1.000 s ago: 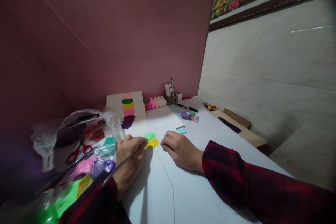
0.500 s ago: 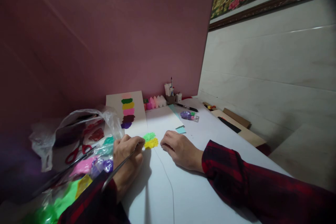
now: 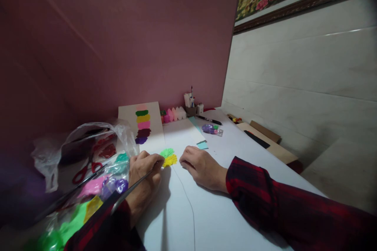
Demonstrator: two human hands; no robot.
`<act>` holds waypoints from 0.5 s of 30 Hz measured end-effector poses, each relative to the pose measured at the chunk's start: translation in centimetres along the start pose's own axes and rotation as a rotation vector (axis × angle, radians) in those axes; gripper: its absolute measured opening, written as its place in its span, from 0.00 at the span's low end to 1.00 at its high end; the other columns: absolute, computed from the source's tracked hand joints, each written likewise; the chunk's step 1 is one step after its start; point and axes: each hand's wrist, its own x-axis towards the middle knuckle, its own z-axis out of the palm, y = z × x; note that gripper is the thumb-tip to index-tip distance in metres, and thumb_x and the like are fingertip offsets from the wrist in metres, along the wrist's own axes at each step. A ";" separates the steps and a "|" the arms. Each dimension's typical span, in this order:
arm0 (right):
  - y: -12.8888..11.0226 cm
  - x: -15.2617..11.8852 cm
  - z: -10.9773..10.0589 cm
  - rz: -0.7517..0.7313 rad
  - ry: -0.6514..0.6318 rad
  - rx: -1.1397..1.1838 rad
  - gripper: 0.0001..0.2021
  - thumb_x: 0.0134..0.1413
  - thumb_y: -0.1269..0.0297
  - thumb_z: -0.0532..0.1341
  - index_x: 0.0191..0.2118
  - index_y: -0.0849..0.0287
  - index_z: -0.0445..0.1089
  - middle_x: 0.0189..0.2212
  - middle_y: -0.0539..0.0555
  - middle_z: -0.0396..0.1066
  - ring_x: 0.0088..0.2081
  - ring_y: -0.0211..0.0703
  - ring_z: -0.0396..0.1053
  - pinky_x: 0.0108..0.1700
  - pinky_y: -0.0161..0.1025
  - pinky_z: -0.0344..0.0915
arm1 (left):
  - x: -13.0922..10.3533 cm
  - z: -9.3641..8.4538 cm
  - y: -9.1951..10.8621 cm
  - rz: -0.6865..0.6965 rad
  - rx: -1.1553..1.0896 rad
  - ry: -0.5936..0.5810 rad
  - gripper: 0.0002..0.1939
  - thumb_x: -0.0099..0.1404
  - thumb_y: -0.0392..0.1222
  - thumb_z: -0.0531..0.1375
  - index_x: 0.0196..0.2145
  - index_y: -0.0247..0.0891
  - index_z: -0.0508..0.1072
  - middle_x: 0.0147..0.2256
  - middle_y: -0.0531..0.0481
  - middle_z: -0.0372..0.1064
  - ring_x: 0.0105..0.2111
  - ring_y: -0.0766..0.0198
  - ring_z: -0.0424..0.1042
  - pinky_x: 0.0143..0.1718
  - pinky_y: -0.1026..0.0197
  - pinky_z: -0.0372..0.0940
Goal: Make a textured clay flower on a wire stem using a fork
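Head: left grip [image 3: 144, 168] pinches thin tool [image 3: 126, 195].

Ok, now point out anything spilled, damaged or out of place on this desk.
Nothing looks spilled or damaged. The one untidy spot is the crumpled clear plastic bag, left of the left hand: it sprawls in loose folds near the red-handled scissors, with one loop arched upward.

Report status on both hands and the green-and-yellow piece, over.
Left hand gripping thin tool, at green-and-yellow piece. Right hand curled close by, grasp unclear. Plastic bag beside left hand.
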 end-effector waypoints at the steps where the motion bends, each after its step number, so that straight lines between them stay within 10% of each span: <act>1: 0.0 0.0 0.0 -0.002 0.000 0.000 0.06 0.61 0.76 0.57 0.34 0.64 0.71 0.33 0.55 0.67 0.37 0.43 0.64 0.41 0.40 0.62 | 0.0 0.0 0.0 -0.001 0.001 -0.002 0.12 0.62 0.33 0.54 0.28 0.41 0.77 0.28 0.50 0.67 0.30 0.59 0.63 0.38 0.53 0.54; 15: 0.0 0.0 0.0 -0.001 -0.003 -0.001 0.06 0.61 0.76 0.58 0.34 0.63 0.70 0.33 0.55 0.67 0.37 0.43 0.64 0.41 0.40 0.62 | 0.2 0.3 -0.2 -0.041 0.001 -0.026 0.13 0.62 0.37 0.54 0.29 0.43 0.78 0.29 0.49 0.68 0.30 0.58 0.65 0.38 0.52 0.54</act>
